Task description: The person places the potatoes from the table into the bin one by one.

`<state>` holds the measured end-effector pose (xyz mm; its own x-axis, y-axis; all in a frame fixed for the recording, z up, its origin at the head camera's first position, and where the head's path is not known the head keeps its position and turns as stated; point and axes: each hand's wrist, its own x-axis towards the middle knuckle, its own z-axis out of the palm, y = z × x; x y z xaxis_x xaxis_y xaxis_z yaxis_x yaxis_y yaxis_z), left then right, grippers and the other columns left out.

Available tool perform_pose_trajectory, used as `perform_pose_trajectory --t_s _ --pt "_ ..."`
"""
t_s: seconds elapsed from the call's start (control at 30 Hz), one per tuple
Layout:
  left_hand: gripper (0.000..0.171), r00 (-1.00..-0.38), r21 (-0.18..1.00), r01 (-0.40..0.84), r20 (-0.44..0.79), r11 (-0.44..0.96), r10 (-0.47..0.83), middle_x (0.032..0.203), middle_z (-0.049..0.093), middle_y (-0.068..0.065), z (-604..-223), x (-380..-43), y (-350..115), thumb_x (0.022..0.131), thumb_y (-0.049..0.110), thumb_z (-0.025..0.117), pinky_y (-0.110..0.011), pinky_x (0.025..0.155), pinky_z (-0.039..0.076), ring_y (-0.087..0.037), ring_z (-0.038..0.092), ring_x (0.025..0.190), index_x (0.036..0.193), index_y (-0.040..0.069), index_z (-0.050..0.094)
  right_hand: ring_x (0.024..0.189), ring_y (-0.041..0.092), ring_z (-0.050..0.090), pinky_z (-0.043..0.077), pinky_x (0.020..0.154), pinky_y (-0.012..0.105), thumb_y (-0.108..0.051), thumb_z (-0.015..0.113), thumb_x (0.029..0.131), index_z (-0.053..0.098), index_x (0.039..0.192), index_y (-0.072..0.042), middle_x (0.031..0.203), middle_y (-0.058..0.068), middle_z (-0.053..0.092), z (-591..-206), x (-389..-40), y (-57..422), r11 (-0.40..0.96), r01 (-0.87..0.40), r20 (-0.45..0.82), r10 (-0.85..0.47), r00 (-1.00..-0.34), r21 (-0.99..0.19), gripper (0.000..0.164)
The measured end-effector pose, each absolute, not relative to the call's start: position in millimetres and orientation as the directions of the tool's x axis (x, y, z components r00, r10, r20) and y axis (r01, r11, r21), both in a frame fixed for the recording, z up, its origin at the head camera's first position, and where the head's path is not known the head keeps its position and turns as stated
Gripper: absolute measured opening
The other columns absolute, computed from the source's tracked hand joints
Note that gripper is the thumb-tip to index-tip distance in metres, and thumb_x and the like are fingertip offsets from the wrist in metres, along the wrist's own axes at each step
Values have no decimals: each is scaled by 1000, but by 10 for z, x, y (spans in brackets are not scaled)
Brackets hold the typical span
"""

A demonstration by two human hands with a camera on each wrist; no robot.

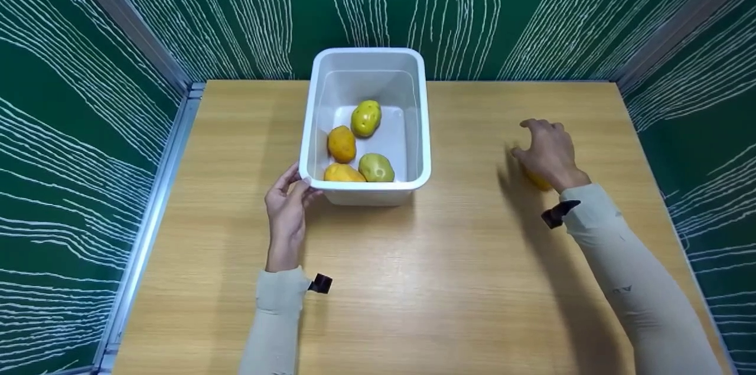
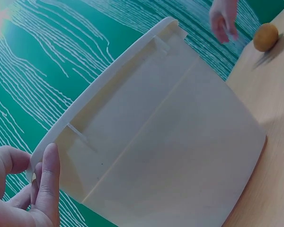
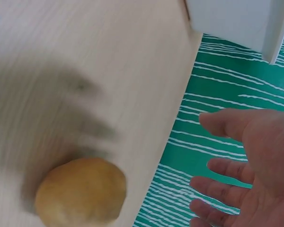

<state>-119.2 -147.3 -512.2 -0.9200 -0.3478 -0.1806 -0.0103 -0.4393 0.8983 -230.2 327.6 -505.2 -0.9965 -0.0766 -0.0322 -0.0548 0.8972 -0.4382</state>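
My left hand [image 1: 287, 205] pinches the near-left corner of a white plastic bin [image 1: 366, 186] between thumb and fingers at its rim. The left wrist view shows those fingers [image 2: 49, 177] on the rim. Above the tabletop at the right, my right hand [image 1: 550, 153] has its fingers spread and holds nothing. Below it lies a rounded yellow-orange lump [image 3: 83, 193], like a mango or potato, apart from the fingers and partly hidden by the hand in the head view. Inside the bin are several similar lumps, among them a yellow-green one [image 1: 366, 118] and an orange one [image 1: 341, 144].
The wooden table [image 1: 413, 286] spreads around the bin. Green panels [image 1: 531, 9] with white wavy lines stand at the back and both sides, with metal posts at the corners. A metal rail [image 1: 147, 209] runs along the left edge.
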Motion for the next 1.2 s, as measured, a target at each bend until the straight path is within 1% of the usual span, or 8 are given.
perform_pose_trajectory --t_s 0.1,0.37,0.57,0.7,0.83,0.97,1.07,1.2 --pt "46 -920 899 -12 -182 -439 -347 112 53 -15 -5127 -1194 -1468 98 -16 54 -22 69 67 -15 68 72 144 -14 54 131 57 37 34 114 75 -13 77 92 51 146 8 148 36 48 -5101 -2265 3336 903 -35 -49 -61 -997 -428 63" --pt "47 -918 898 -13 -184 -440 -350 113 52 -16 -5118 -1194 -1463 98 -16 53 -22 68 66 -15 68 72 144 -14 54 131 64 33 30 111 78 -22 79 92 44 148 13 148 43 40 -5233 -2129 3503 928 -23 -92 -62 -994 -371 75" --pt "48 -921 899 1 -170 -439 -350 113 53 -16 -5114 -1190 -1458 97 -17 53 -21 67 66 -14 68 71 145 -15 53 126 63 32 31 106 75 -22 78 91 39 149 14 144 46 38 -5330 -2059 3567 936 10 -124 -36 -992 -352 79" --pt "47 -919 897 -3 -177 -441 -353 112 54 -15 -5116 -1190 -1456 97 -17 53 -21 68 66 -14 68 72 144 -14 53 124 64 33 32 105 76 -21 77 91 37 151 15 140 47 40 -5396 -2031 3603 946 15 -140 -33 -990 -325 80" --pt "47 -917 898 -10 -184 -441 -354 113 53 -15 -5120 -1189 -1459 98 -17 53 -21 68 66 -14 69 73 145 -14 54 119 63 36 34 102 75 -19 76 92 37 149 16 133 47 44 -5473 -2011 3634 951 5 -141 -41 -989 -311 78" --pt "47 -915 897 -20 -194 -442 -353 114 53 -16 -5125 -1186 -1465 98 -17 54 -22 69 66 -15 69 75 145 -13 54 113 60 39 37 97 75 -18 74 93 40 145 15 127 44 47 -5533 -2003 3651 953 -7 -129 -48 -991 -302 71" --pt "48 -914 895 -25 -201 -445 -352 115 53 -16 -5120 -1185 -1467 98 -16 54 -22 70 67 -15 69 75 145 -13 53 112 59 40 39 96 74 -17 73 92 42 144 15 125 44 47 -5547 -2005 3648 953 -8 -121 -47 -992 -302 68" --pt "47 -914 894 -27 -204 -448 -352 115 53 -17 -5106 -1183 -1466 98 -16 54 -22 70 67 -15 70 75 145 -13 54 114 59 40 39 97 74 -17 72 91 42 144 16 126 44 48 -5514 -2017 3619 950 1 -116 -37 -993 -313 69"
